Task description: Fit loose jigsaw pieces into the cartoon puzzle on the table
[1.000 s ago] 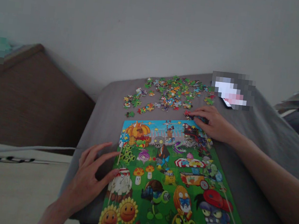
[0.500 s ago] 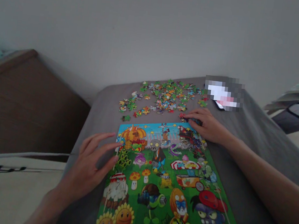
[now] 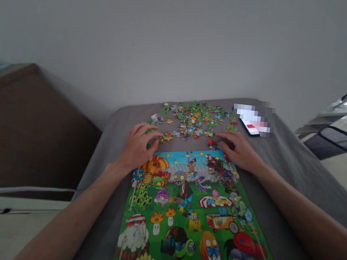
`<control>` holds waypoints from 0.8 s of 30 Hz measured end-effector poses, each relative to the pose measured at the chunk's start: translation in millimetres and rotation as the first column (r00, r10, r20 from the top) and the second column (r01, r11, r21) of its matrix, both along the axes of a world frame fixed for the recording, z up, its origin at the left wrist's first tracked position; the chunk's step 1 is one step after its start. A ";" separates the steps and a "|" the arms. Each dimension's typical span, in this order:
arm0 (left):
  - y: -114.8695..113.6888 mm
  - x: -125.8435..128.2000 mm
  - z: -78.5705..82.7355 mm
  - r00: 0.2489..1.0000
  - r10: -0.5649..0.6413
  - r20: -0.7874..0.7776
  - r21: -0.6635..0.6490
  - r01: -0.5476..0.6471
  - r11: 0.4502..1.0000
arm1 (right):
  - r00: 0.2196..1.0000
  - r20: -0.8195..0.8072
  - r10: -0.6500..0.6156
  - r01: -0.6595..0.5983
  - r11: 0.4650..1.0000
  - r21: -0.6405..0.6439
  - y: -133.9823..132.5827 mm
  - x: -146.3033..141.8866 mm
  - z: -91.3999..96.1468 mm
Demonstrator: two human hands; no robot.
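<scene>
Loose pieces [image 3: 193, 122] lay at 12 o'clock from the puzzle [image 3: 184, 198]; the left hand [image 3: 137, 147], fingers curled apart, and the right hand [image 3: 240, 152], fingers spread, rested at their near edge, as if gathering them, though any grip was hidden.

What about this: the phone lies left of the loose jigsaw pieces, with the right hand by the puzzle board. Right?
No: the head view shows the phone right of the loose jigsaw pieces, with the right hand by the puzzle board.
</scene>
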State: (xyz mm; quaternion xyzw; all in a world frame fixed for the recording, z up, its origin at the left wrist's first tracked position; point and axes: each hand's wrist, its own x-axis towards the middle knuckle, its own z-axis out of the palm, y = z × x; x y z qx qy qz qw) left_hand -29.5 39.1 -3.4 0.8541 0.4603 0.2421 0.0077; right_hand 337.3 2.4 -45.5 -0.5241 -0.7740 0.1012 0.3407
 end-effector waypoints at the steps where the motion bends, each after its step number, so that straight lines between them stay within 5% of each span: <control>1: 1.8 -4.3 -5.5 1.000 0.003 0.007 -0.001 -0.003 1.000 | 1.000 0.007 -0.012 0.013 1.000 -0.007 0.9 0.1 -0.4; 10: 9.0 -24.0 -14.6 0.991 0.032 0.132 -0.054 -0.025 0.998 | 0.997 0.063 0.045 -0.039 0.994 -0.099 15.8 -0.7 6.8; 16: 3.3 -21.2 -11.6 0.990 0.017 0.143 -0.067 -0.008 0.998 | 0.969 0.129 0.209 -0.156 0.928 -0.337 37.3 4.2 25.7; 24: -5.8 -21.8 -5.5 0.982 -0.041 0.183 -0.052 0.052 0.997 | 0.993 -0.115 0.042 -0.080 0.931 -0.355 21.6 -9.3 18.1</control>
